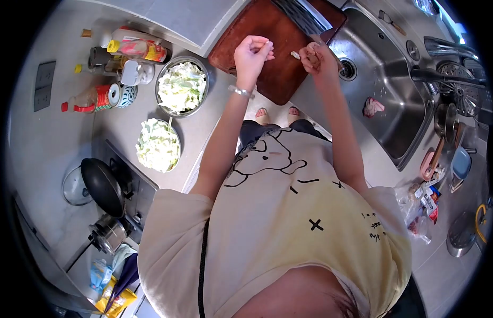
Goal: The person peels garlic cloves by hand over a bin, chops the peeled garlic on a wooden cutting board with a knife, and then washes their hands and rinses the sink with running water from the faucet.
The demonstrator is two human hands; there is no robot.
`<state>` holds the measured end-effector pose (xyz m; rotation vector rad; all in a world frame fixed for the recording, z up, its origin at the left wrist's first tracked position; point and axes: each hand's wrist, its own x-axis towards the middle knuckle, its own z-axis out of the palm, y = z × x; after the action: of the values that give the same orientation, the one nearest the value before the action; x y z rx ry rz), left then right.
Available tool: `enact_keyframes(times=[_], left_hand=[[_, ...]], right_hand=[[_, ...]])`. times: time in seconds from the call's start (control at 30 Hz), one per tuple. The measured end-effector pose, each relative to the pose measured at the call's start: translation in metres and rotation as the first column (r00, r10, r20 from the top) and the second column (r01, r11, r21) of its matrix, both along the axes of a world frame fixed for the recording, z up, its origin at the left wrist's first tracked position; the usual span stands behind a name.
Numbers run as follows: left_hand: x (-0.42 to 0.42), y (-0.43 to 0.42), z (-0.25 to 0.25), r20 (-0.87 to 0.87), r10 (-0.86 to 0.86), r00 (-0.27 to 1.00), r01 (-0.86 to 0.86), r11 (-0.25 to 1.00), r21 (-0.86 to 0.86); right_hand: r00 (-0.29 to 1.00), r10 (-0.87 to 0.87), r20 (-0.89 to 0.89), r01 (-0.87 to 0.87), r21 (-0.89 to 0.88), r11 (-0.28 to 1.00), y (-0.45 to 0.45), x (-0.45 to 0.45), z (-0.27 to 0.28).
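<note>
My left hand [253,55], with a bracelet at the wrist, is raised over the brown cutting board [281,87]. Its thumb and fingers are pinched together around something small and pale that I cannot make out. My right hand [318,58] is closed around the handle of a kitchen knife [304,16], whose wide, shiny blade points away over the far part of the board. A small whitish piece [295,54] shows just left of my right fingers; whether they touch it is unclear.
To the left stand two metal bowls of chopped cabbage [181,87] [158,146], with bottles [138,50] behind. A sink [387,106] with a piece of raw meat [372,107] lies right of the board. A black wok [101,186] stands at lower left.
</note>
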<state>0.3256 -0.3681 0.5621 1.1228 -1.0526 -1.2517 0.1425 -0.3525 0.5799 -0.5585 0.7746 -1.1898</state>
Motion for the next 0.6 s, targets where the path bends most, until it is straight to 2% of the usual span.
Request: enact_keyframes(times=[0.07, 0.1, 0.13, 0.23, 0.27, 0.3, 0.37, 0.47, 0.57, 0.6], left_hand=[[0.0, -0.021, -0.028, 0.327, 0.1, 0.94, -0.052, 0.987, -0.153], [-0.001, -0.024, -0.031, 0.471, 0.163, 0.867, -0.055, 0.97, -0.235], [-0.001, -0.026, -0.027, 0.636, 0.211, 0.742, -0.018, 0.955, -0.296], [-0.001, -0.038, -0.053, 0.768, 0.312, 0.559, 0.021, 0.921, -0.389], [-0.002, -0.037, -0.057, 0.783, 0.299, 0.546, 0.009, 0.932, -0.362], [-0.003, -0.036, -0.055, 0.783, 0.342, 0.52, 0.003, 0.915, -0.402], [-0.005, -0.032, -0.051, 0.776, 0.426, 0.465, -0.005, 0.878, -0.478], [-0.014, -0.024, -0.025, 0.701, 0.58, 0.415, -0.06, 0.787, -0.615], [-0.01, -0.016, -0.033, 0.64, 0.379, 0.668, -0.028, 0.872, -0.488], [-0.012, -0.006, -0.022, 0.663, 0.235, 0.71, 0.013, 0.938, -0.346]], right_hand=[[0.987, -0.023, -0.158, 0.031, 0.049, 0.998, -0.001, -0.008, -0.014], [0.985, -0.022, -0.171, 0.03, 0.046, 0.998, 0.0, -0.012, -0.02], [0.982, -0.021, -0.186, 0.029, 0.041, 0.999, 0.001, -0.015, -0.027], [0.944, -0.036, -0.329, 0.028, -0.03, 0.999, -0.001, -0.019, -0.051], [0.92, -0.047, -0.39, 0.025, -0.061, 0.998, -0.003, -0.019, -0.06], [0.818, -0.16, -0.553, 0.033, -0.231, 0.972, -0.007, -0.017, -0.065], [0.52, -0.429, -0.738, -0.055, -0.53, 0.846, -0.013, -0.01, -0.077], [0.244, -0.461, -0.853, -0.209, -0.51, 0.835, -0.012, -0.004, -0.065], [0.122, -0.465, -0.877, -0.277, -0.481, 0.832, -0.015, 0.002, -0.07], [0.159, -0.462, -0.872, -0.252, -0.489, 0.835, -0.014, 0.003, -0.07]])
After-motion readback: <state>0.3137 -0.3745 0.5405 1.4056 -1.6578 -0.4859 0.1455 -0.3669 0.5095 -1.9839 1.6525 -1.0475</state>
